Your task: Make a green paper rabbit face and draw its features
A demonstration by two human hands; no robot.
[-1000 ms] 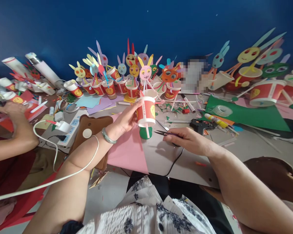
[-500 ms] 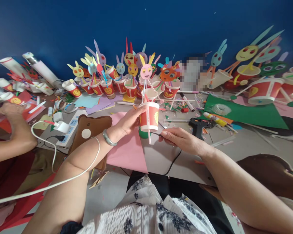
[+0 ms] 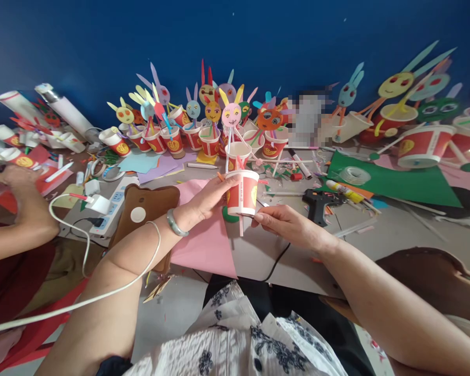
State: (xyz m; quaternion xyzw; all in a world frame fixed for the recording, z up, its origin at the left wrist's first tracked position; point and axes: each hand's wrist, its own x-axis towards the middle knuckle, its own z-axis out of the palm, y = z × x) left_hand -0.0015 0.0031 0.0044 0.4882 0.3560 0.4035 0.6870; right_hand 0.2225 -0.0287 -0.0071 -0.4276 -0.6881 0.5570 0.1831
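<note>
A tapered red-and-white paper cup (image 3: 243, 196) is held above the grey surface (image 3: 254, 256), its base tilted toward the wearer. The left hand (image 3: 209, 201) has its fingers pressed to the cup's left side, gripping it. A pale, slender straw (image 3: 241, 227) pokes down below the cup's base. Just right of the base, the right hand (image 3: 279, 222) pinches a slim dark tool (image 3: 246, 214), mostly hidden by its fingers. A flat pink paper sheet (image 3: 203, 240) lies left of the cup; a black plastic glue gun (image 3: 315, 206) lies to its right.
</note>
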